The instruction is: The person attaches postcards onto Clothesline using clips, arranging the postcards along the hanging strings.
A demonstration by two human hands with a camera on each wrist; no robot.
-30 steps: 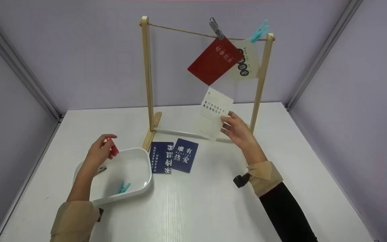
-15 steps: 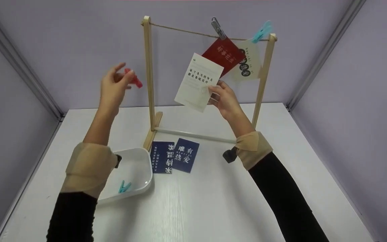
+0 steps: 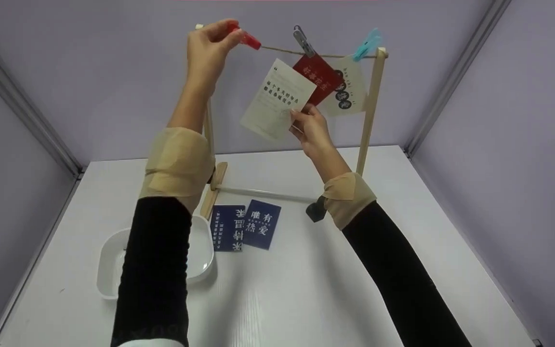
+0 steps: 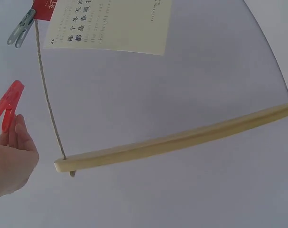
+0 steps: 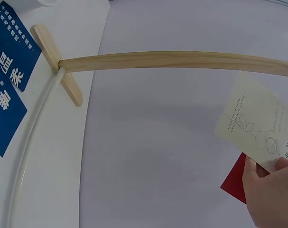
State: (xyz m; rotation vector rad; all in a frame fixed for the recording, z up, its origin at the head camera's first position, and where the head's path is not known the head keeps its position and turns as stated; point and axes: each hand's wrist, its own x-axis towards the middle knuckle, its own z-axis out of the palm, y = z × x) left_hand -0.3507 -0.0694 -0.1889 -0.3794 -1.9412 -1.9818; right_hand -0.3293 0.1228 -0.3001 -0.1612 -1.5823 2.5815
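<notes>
Up at the pale wooden rack (image 3: 371,106), left hand (image 3: 206,53) pinches a red plastic clothespin (image 3: 251,40) near the thin brown string (image 3: 281,49); right hand (image 3: 312,127) grips a cream printed paper card (image 3: 277,101) close to the rack too. Under it: white wood-grain tabletop (image 3: 297,289). Behind it: pale lilac wall (image 3: 113,96), grey metal strips (image 3: 455,77) either side.

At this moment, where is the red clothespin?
In the head view, the red clothespin is near the top, slightly left of centre, pinched by the left hand, left of the silver clip on the rope.
</notes>
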